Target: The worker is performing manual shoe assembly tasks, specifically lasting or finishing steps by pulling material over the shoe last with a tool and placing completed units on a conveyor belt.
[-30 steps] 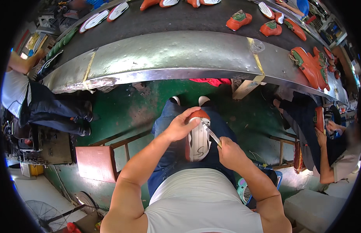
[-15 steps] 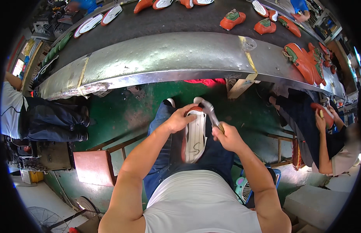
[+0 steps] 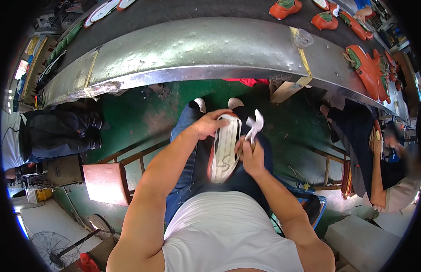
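Note:
A reddish shoe lies sole-up across my thighs, its pale ribbed sole bearing a dark scrawled mark near the heel. My left hand grips it at the toe end, thumb over the sole's edge. My right hand is closed round the handle of a hammer, just right of the shoe. The hammer's metal head points away from me, apart from the toe. Right-hand fingers come close to the sole's right edge; whether they touch it I cannot tell.
Ahead runs a dark conveyor belt with a dented metal edge, carrying orange-red shoes. A clear cup sits on that edge. A padded stool stands at left. Co-workers sit or stand on both sides; a fan is lower left.
The hammer has come away from the toe to the shoe's right side, and my right hand has moved inward toward the sole. My left hand keeps its grip. The whole view has shifted slightly.

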### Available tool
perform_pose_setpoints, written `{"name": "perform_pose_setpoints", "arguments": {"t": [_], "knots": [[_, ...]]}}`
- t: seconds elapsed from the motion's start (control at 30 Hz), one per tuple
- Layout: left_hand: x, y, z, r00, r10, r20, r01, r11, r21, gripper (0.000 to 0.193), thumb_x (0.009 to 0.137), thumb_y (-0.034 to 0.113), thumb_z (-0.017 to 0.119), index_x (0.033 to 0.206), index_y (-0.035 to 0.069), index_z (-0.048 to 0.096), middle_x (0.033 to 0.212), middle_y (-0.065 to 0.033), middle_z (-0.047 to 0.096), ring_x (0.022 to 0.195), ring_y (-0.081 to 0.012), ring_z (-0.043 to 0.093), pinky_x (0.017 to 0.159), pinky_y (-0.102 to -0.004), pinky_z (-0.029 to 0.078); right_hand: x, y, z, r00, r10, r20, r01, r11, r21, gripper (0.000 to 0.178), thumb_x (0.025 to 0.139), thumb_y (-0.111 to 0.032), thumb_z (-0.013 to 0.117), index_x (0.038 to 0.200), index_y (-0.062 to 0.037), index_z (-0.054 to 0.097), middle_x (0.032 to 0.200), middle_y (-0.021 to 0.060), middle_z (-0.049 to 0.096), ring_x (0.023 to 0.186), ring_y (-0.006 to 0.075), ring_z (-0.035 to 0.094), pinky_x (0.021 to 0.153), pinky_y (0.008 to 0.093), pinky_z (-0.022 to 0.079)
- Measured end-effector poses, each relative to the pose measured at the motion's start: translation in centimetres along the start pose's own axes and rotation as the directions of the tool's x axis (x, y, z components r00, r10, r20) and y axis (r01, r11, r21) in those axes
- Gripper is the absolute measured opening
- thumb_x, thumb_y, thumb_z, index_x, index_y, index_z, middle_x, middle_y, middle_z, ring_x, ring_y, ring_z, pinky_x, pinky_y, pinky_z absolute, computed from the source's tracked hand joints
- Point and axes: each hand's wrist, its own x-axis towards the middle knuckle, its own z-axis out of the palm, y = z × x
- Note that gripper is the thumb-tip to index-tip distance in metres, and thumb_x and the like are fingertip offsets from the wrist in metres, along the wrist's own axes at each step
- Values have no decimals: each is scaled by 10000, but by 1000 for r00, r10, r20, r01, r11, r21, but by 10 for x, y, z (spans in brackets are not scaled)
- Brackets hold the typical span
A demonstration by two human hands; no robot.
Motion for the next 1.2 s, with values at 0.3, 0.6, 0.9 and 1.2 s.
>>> {"name": "perform_pose_setpoints", "arguments": {"t": [0.3, 0.6, 0.9, 1.2], "knots": [[-43, -27, 59, 914, 272, -301, -17, 767, 642, 502, 995, 352, 577, 1375, 26, 535, 1128, -161, 708, 1022, -240, 678, 890, -381, 526, -56, -68, -19, 891, 454, 20, -346, 650, 676, 210, 1075, -261, 459, 1066, -61, 521, 862, 70, 616, 620, 70, 509, 451, 206, 356], [-77, -73, 69, 886, 271, -376, -88, 895, 437, 494, 949, 103, 451, 1433, 12, 485, 1120, -195, 684, 1027, -296, 667, 923, -367, 518, -24, -39, -25, 972, 236, -26, -216, 835, -505, 594, 712, -300, 897, 1089, 9, 558, 837, 57, 630, 755, 147, 630, 737, 308, 523], [-105, -80, 64, 971, 226, -76, -187, 920, 344, 1035, 785, 27, 638, 1617, 83, 25, 1523, -210, 411, 1402, -310, 426, 1139, -341, 363, -41, -86, -69, 915, 349, 200, -150, 758, -635, 407, 894, -204, 683, 1205, 26, 555, 891, 154, 674, 846, 312, 675, 777, 400, 529], [-99, -102, 82, 957, 271, -108, -204, 886, 416, 1027, 866, 20, 631, 1581, 6, -107, 1611, -176, 261, 1450, -217, 336, 1180, -319, 269, -39, -111, -50, 786, 158, 598, 516, 367, -774, 488, 889, -138, 646, 1306, 78, 513, 1081, 220, 637, 1010, 368, 642, 810, 466, 543]]}}
